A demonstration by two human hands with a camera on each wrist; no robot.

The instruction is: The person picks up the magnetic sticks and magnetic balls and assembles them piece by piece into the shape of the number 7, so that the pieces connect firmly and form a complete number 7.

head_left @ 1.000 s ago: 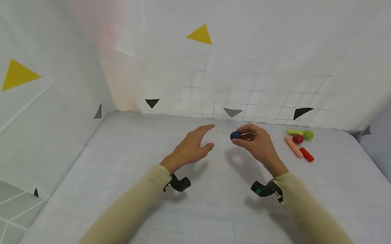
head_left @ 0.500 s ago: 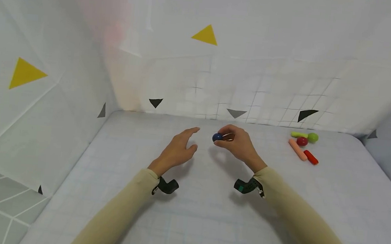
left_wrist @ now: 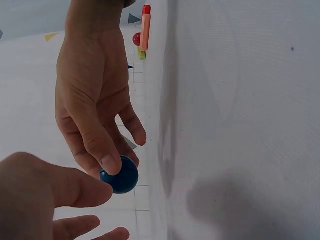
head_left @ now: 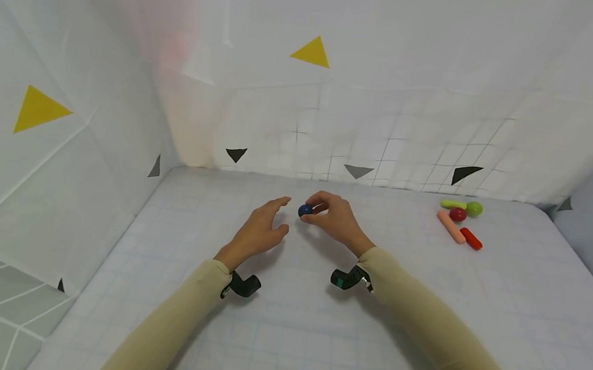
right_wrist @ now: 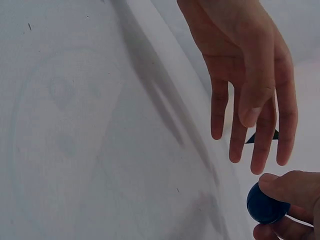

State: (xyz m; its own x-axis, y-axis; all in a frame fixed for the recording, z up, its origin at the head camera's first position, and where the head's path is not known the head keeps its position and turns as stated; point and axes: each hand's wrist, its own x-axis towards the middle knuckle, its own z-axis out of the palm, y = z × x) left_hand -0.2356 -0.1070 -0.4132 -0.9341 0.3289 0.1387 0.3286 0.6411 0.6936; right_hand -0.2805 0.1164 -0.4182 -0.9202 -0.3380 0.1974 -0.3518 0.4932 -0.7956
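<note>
A small glossy blue ball [head_left: 305, 210] is pinched between the thumb and fingertips of my right hand [head_left: 337, 218], held above the white table. My left hand [head_left: 255, 233] faces it from the left, thumb and fingers spread apart with nothing between them. In the head view a narrow gap separates the left fingertips from the ball. The left wrist view has the blue ball [left_wrist: 120, 175] overlapping the left thumb tip. From the right wrist, the ball [right_wrist: 265, 204] appears just below the straight fingers of the left hand [right_wrist: 255, 85].
At the back right of the table [head_left: 284, 346] lie a yellow-green stick [head_left: 453, 204], a green ball [head_left: 474, 209], a dark red ball [head_left: 458, 214], a peach stick [head_left: 451, 227] and a short red stick [head_left: 472, 239]. White walls stand behind and at both sides.
My right hand has carried the blue ball leftward, closing the distance to my left hand. The left hand has shifted slightly left and toward me. The objects at the right stay put.
</note>
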